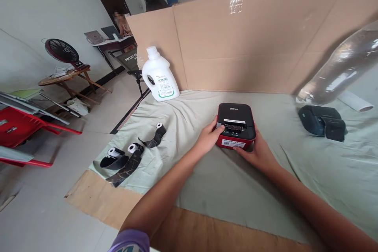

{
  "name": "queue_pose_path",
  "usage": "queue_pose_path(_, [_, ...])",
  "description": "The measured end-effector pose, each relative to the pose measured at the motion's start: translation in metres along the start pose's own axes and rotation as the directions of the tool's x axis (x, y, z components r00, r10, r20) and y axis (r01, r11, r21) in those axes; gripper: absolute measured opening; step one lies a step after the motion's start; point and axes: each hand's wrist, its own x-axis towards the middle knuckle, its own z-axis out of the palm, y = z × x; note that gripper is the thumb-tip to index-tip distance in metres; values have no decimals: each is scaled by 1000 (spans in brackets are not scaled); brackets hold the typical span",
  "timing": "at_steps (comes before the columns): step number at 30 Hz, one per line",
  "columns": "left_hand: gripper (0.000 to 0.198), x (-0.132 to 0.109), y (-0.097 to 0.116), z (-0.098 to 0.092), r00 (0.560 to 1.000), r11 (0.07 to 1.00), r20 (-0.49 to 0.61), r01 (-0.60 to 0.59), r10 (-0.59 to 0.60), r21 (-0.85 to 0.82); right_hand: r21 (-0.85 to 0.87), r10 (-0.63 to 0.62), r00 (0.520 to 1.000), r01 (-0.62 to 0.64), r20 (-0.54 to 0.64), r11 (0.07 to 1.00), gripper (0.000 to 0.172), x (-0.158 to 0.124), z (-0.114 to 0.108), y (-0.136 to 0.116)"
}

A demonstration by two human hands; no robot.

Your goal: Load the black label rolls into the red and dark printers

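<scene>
A small black and red label printer (236, 114) stands on the cloth-covered table in front of me, its lid down and a strip of dark paper (234, 127) showing at the slot. My left hand (209, 136) grips its left side, with the thumb on the top near the slot and the other fingers partly hidden. On the opposite side, my right hand (256, 150) is wrapped round the lower right corner, its thumb at the front label. Several rolls of dark paper (126, 157), partly unwound, lie to the left on the cloth.
A white detergent bottle (161, 76) stands at the back left against a cardboard wall (236, 47). To the right lie a black device (321, 122), a white paper tube (356, 100) and a clear plastic-wrapped roll (339, 67). Beyond the table, a person (122, 23) sits by a desk.
</scene>
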Motion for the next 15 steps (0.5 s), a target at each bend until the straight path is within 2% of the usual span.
queue_pose_path(2, [39,9,1,-15,998,999,-45,51,-52,-17,-42,-39,999,38,-32,998,111,11,18,-9])
queue_pose_path(5, [33,28,6,-57,982,996,-164,94,-94,-8,69,-70,997,72,-33,995,105,40,61,-28])
queue_pose_path(8, [38,38,6,-95,951,987,-266,156,-160,-38,99,-65,997,62,28,993,97,63,108,-43])
queue_pose_path(10, [41,37,0,-110,935,978,-288,200,-209,-62,69,-59,995,53,77,996,94,66,130,-46])
queue_pose_path(12, [43,30,-7,-117,934,975,-280,209,-222,-74,50,-65,993,61,93,997,95,63,140,-44])
queue_pose_path(15, [44,22,-11,-120,949,980,-246,194,-197,-35,23,-63,989,60,131,998,92,60,130,-39])
